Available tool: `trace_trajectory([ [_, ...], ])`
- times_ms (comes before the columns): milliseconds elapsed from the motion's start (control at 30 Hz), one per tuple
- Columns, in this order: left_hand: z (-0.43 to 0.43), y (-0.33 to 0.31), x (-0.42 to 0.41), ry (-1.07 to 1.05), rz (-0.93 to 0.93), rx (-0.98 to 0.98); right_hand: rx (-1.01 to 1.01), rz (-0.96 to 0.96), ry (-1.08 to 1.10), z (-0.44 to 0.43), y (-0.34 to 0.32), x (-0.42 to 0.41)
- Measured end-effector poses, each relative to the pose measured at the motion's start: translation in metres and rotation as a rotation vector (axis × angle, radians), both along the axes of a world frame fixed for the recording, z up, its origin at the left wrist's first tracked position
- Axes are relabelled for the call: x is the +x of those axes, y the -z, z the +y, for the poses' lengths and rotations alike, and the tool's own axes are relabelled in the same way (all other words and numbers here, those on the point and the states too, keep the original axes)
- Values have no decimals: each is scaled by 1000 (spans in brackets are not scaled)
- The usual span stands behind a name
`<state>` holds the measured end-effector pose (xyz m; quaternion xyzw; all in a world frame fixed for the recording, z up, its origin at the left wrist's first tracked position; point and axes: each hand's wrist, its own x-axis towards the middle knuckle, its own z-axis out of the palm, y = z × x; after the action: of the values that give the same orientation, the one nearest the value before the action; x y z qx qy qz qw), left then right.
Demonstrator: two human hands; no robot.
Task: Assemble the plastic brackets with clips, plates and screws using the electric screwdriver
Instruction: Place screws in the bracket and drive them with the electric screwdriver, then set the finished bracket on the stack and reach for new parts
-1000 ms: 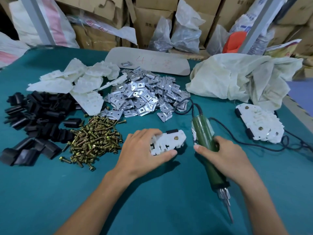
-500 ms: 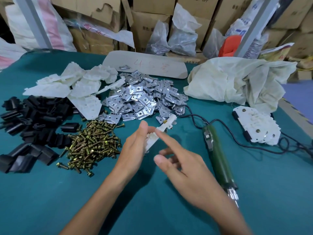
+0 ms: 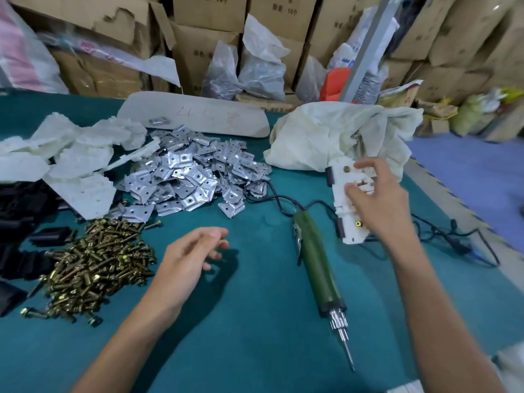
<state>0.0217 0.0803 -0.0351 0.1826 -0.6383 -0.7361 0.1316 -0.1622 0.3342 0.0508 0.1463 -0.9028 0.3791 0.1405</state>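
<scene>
I am sitting at a table point(image 3: 255, 321) covered in flat teal felt.

My right hand point(image 3: 377, 199), at 2 o'clock, is pinching a finished bracket point(image 3: 344, 177) between thumb and curled fingers. It is a flat white plastic piece with notched edges, a round brass screw head and a black clip on its left side. It is hovering over or resting on another white bracket point(image 3: 350, 231) of the same make; blur is hiding which.

My left hand point(image 3: 187, 259), near the centre, is hanging loose and half open above the felt, fingers softly bent, holding nothing.

The screwdriver point(image 3: 317, 265) is lying between my hands, touched by neither. It is a matte green cylinder with a shiny steel chuck and a thin bit pointing to 5 o'clock. A black cord point(image 3: 272, 194) is curling away from its far end.

At 9 o'clock, glossy brass screws point(image 3: 93, 268) are lying in a tangled heap. At 11 o'clock, thin silvery metal plates point(image 3: 192, 177), bent and punched with holes, are lying in a heap. Left of them, rough-edged white plastic brackets point(image 3: 79, 165) are lying loose, and black clips point(image 3: 17, 211) are sitting at the far left edge.

At 1 o'clock, a crumpled cream woven sack point(image 3: 340, 137) is slumping. Torn cardboard boxes point(image 3: 209, 12) are standing behind the table.
</scene>
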Motion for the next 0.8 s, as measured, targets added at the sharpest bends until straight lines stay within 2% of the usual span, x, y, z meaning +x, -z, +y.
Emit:
trace_trajectory([
  [67, -1, 2, -1, -5, -16, -22, 161, -29, 52, 12, 6, -37],
  [167, -3, 7, -1, -4, -37, -55, 591, -88, 168, 23, 32, -74],
  [233, -6, 9, -1, -7, -42, -63, 717, -114, 196, 27, 51, -78],
  [367, -9, 12, -3, -6, -53, -78, 706, 10, 188, 32, 77, -78],
  [533, -11, 15, 1, 3, -45, -96, 640, 100, 149, 45, 80, -83],
  [800, -14, 14, 2, 36, -44, -84, 648, 136, 137, 75, 75, -101],
])
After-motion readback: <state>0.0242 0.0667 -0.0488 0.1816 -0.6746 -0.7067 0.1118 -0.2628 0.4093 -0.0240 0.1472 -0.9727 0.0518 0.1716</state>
